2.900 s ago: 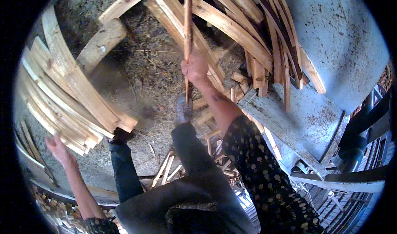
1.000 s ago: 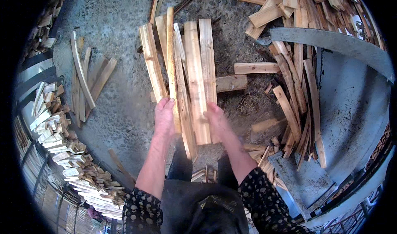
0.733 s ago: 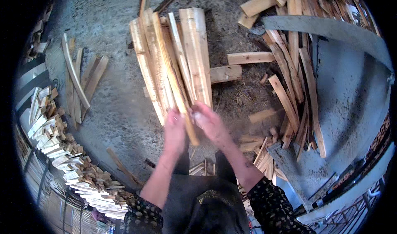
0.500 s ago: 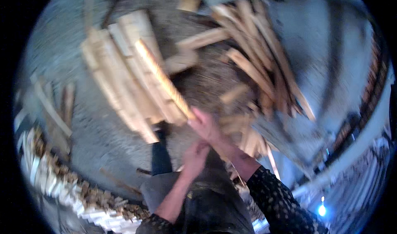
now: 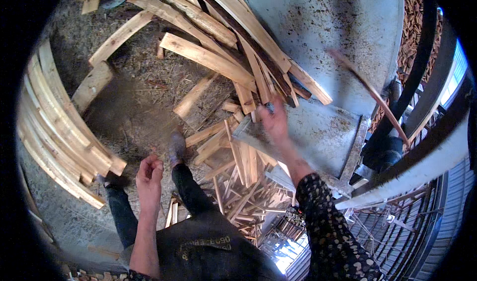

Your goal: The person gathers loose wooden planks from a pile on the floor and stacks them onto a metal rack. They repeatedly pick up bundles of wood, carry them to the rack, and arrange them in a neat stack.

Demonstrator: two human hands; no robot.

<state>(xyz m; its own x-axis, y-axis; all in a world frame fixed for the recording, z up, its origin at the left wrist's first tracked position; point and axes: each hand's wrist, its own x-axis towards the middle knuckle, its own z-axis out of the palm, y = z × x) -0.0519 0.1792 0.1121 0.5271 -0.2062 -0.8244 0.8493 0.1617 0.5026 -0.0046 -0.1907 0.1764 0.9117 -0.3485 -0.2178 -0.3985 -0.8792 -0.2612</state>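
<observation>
Since the frames a second back, both hands have let go of the flat bundle of slats; that bundle now lies as a curved stack [image 5: 59, 132] on the floor at the left, and the view has swung right toward the loose heap.

Item: left hand [image 5: 149, 174]. Lowered beside the knee, fingers loosely curled, grasping nothing.

Item: right hand [image 5: 273, 122]. Extended forward and motion-blurred, at the lower edge of the loose pile of wooden slats [image 5: 218, 37]. Whether it has closed on a piece cannot be told; no slat is clearly seen inside it.

Item: loose pile. Long pale offcuts lying crosswise, leaning against a grey metal machine housing [image 5: 323, 28]. Shorter splinters and scraps [image 5: 238, 181] lie near the feet.

Item: floor [image 5: 134, 112]. Concrete, littered with bark and sawdust.

Item: thin dark strip [image 5: 367, 92], blurred, at the right over the housing; apparently in the air, its nature unclear.

Step in hand, by judgement: gathering the next slat from the pile for the stack. Next move calls for a firm close on one free-lying piece, drawn out lengthwise so that the slats overlying it do not slide.
</observation>
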